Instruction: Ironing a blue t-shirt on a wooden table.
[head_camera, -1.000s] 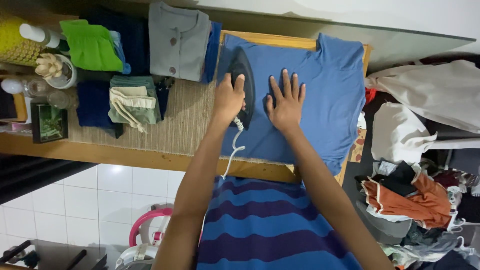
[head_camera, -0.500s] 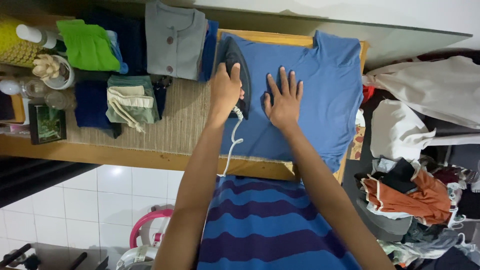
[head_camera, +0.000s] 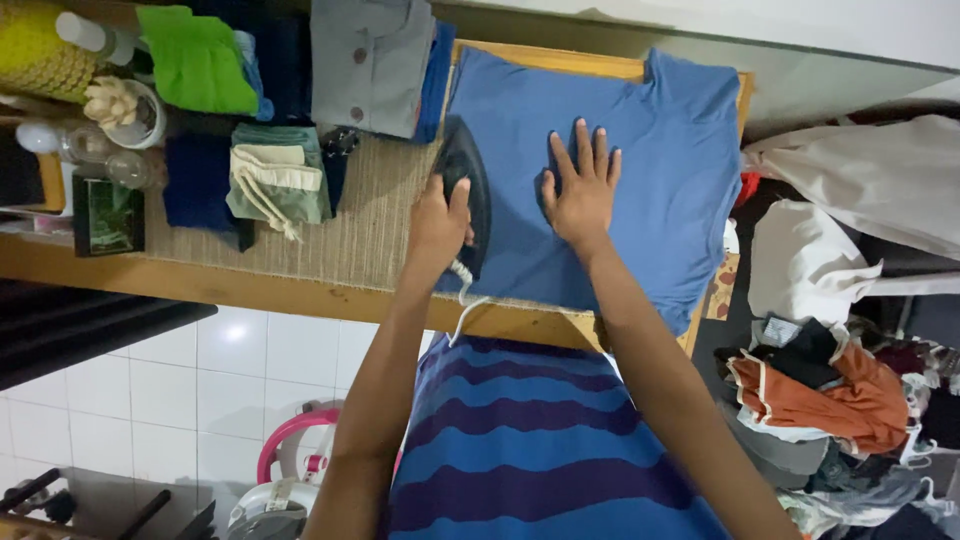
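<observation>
The left hand (head_camera: 437, 228) is closed around the handle of a dark iron (head_camera: 465, 190), which sits flat on the left edge of a blue T-shirt (head_camera: 650, 170) spread over the wooden table (head_camera: 250, 290). The iron's white cord (head_camera: 462, 300) loops down from its back end over the table's near edge. The right hand (head_camera: 583, 190) lies palm down on the shirt just beside the iron, its fingers (head_camera: 582, 145) open and spread, gripping nothing and pressing the cloth flat. The shirt covers the right end of the table, its lower corner hanging over the edge, with a woven mat (head_camera: 370, 230) under its left side. To the left of the iron on the mat lie folded clothes: a grey buttoned garment (head_camera: 365, 65) on top of something blue, a green one (head_camera: 195, 60), and a pale green piece with drawstrings (head_camera: 275, 185) (dark blue folded cloth lies beside it). At the far left stand small bottles and a cup (head_camera: 135, 115). To the right, off the table, a heap of unfolded laundry (head_camera: 840, 390) is piled up, white and orange pieces among it.
</observation>
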